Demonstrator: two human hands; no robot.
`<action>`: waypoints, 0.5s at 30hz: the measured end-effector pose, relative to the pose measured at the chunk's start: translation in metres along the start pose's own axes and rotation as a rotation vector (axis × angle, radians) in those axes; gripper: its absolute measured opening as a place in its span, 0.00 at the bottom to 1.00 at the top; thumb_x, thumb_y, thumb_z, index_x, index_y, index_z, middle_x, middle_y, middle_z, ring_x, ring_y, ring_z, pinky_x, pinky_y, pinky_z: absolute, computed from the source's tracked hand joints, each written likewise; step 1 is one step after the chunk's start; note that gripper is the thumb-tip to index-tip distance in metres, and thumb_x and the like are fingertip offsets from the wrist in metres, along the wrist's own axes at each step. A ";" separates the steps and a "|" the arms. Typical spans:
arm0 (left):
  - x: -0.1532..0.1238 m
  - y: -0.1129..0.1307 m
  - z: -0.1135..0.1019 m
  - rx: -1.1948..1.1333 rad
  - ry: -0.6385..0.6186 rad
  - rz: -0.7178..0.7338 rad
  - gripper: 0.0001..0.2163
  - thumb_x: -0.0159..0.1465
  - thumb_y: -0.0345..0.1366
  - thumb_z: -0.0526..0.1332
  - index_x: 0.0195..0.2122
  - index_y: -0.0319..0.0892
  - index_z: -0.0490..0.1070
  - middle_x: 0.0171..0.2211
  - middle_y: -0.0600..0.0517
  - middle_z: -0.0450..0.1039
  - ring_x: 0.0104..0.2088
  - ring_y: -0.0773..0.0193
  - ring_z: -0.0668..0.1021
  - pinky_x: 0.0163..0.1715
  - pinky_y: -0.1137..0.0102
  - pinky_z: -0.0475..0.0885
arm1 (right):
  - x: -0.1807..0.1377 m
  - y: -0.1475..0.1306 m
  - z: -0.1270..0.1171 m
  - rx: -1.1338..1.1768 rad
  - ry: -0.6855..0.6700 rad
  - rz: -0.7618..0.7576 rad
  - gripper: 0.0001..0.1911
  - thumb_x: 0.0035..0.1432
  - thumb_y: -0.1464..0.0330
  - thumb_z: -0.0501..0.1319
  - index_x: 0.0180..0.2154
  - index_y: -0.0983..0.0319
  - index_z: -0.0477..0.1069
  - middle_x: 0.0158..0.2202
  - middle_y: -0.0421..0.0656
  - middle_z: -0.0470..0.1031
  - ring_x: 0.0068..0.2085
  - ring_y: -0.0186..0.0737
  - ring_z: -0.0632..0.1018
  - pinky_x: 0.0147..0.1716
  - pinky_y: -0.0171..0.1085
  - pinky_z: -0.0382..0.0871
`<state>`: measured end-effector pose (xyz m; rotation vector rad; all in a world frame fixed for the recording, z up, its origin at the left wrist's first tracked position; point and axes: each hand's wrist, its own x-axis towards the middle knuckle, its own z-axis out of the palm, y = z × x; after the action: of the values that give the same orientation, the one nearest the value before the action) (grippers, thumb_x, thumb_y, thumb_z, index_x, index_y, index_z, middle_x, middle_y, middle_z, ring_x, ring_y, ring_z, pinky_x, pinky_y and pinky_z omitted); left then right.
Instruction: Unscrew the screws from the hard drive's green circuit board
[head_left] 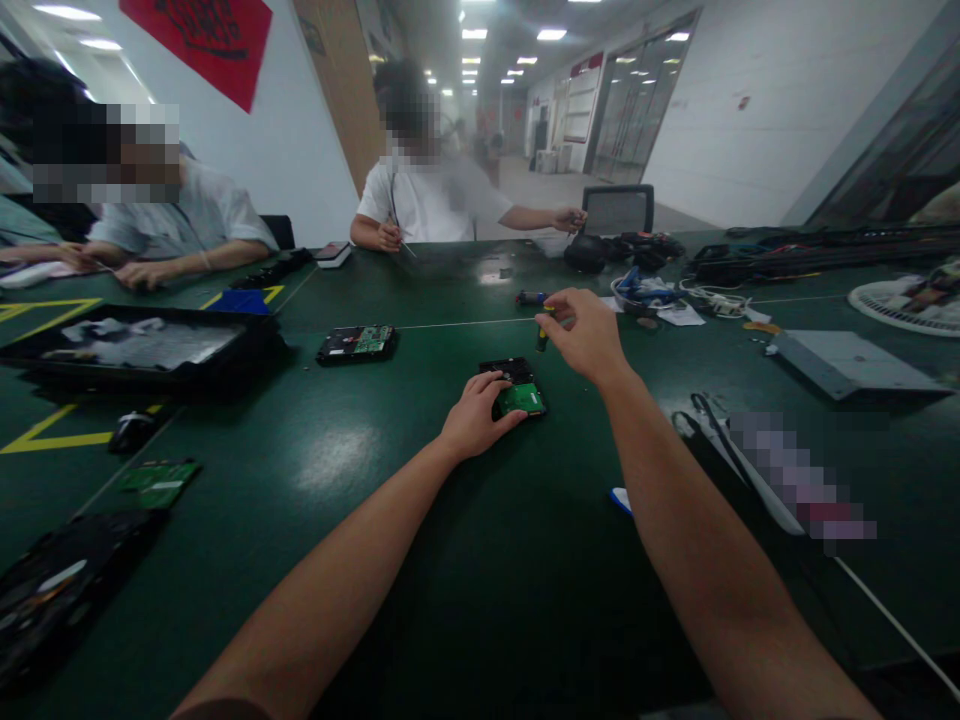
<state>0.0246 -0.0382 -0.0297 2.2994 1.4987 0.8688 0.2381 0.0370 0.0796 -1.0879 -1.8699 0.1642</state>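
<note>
On the green tabletop in front of me lies a hard drive (pixel 526 399) with a black casing and a green circuit board. My left hand (pixel 475 418) grips it from the left, fingers over its far part and thumb along the near edge. Just above and to the right of the drive, my right hand (pixel 586 332) is closed round a screwdriver (pixel 541 340) with a yellow and black handle. The screwdriver stands roughly upright; its tip is too small to make out. Behind it lies another dark tool with a blue and red handle (pixel 531 298).
Left of the drive lies a second hard drive (pixel 357 344), with a black tray (pixel 142 350) and loose green circuit board (pixel 160 482) farther left. A grey metal box (pixel 855 362) and cables (pixel 649 290) are on the right. Two people (pixel 427 200) sit across the table.
</note>
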 end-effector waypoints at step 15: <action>0.000 -0.001 0.001 -0.001 -0.005 -0.010 0.27 0.65 0.55 0.64 0.60 0.47 0.69 0.66 0.44 0.64 0.68 0.48 0.64 0.66 0.50 0.67 | 0.000 0.001 0.000 0.008 0.001 0.016 0.07 0.60 0.65 0.65 0.40 0.57 0.71 0.42 0.47 0.80 0.40 0.47 0.81 0.38 0.46 0.76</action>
<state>0.0247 -0.0373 -0.0313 2.2897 1.5060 0.8606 0.2384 0.0378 0.0789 -1.0976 -1.8586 0.1802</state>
